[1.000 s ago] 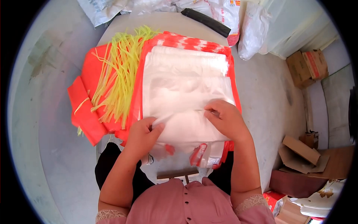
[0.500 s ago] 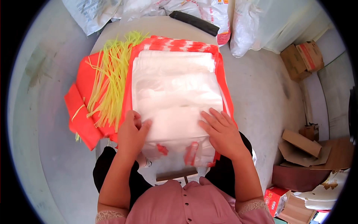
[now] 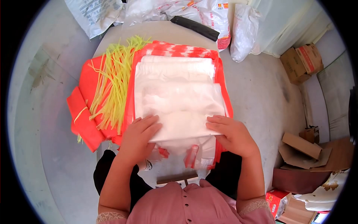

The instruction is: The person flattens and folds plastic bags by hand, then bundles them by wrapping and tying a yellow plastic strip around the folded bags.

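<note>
A stack of thin white plastic bags lies on red plastic sheets, its near part folded over in layers. At the left end of the folded edge, my left hand has its fingers on top of the bag. My right hand takes the right end, fingers above and thumb at the underside of the edge. Below the fold hang clear bag ends with red print. The left thumb is mostly hidden.
Yellow strips lie left of the stack, over more red plastic and a tied red roll. A black roll rests at the table's far edge. Filled plastic bags stand behind; cardboard boxes are to the right.
Both hands have shifted from lying near the folded edge to gripping its two ends. The camera view has tilted slightly, so the table appears a little lower.
</note>
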The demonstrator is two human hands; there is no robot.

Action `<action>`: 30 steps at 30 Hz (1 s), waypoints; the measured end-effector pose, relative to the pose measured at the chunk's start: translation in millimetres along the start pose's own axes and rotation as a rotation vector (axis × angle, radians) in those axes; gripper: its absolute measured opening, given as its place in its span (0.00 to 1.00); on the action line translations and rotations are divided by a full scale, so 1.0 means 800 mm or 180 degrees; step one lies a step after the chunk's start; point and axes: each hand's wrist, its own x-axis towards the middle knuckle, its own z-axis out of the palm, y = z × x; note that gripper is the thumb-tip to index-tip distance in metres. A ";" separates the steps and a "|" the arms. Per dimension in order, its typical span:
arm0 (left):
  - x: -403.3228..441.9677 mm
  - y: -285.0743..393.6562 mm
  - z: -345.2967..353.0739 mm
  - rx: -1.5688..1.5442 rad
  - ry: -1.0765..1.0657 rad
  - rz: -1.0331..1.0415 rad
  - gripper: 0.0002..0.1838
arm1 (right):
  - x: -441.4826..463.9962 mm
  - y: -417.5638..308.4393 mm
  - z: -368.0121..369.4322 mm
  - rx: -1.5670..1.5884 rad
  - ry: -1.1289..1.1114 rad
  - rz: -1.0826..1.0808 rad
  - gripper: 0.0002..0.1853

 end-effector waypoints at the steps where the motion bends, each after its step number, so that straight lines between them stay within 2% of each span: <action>1: -0.002 -0.005 -0.002 -0.0182 0.0107 0.0015 0.26 | -0.002 0.005 -0.006 0.0488 -0.0061 0.0250 0.31; 3: -0.003 -0.010 -0.002 -0.0479 0.0265 -0.0019 0.21 | -0.006 0.014 -0.014 0.1469 -0.0191 0.0754 0.28; 6: -0.001 -0.012 -0.004 -0.0773 0.0342 -0.0142 0.18 | -0.011 0.033 -0.004 0.2527 0.0009 0.0886 0.33; 9: -0.001 -0.011 -0.007 -0.0935 0.0262 -0.0240 0.17 | -0.021 0.038 0.015 0.3081 0.0126 0.1102 0.31; 12: -0.002 -0.007 -0.007 -0.1014 0.0188 -0.0249 0.17 | -0.030 0.063 0.049 0.1862 0.0312 0.0004 0.31; 16: -0.002 -0.007 -0.013 -0.1053 0.0091 -0.0202 0.18 | -0.029 0.060 0.050 0.1854 0.0330 -0.0232 0.21; 20: -0.002 -0.009 -0.019 -0.0863 0.0092 -0.0188 0.19 | -0.022 0.036 0.034 0.2339 0.0219 0.0400 0.17; 23: -0.003 -0.008 -0.029 -0.1382 -0.0283 -0.1041 0.19 | -0.017 0.040 0.034 0.2835 0.0001 0.1003 0.15; 25: -0.002 0.003 -0.031 -0.1869 -0.0056 -0.1456 0.19 | -0.019 0.055 0.046 0.2959 0.0096 0.1238 0.15; 26: -0.001 0.006 -0.031 -0.2115 0.0059 -0.1657 0.20 | -0.018 0.058 0.048 0.3021 0.0162 0.1237 0.15; 30: -0.005 -0.006 -0.021 -0.1800 -0.0116 -0.1784 0.22 | -0.020 0.065 0.057 0.3247 0.0375 0.1267 0.15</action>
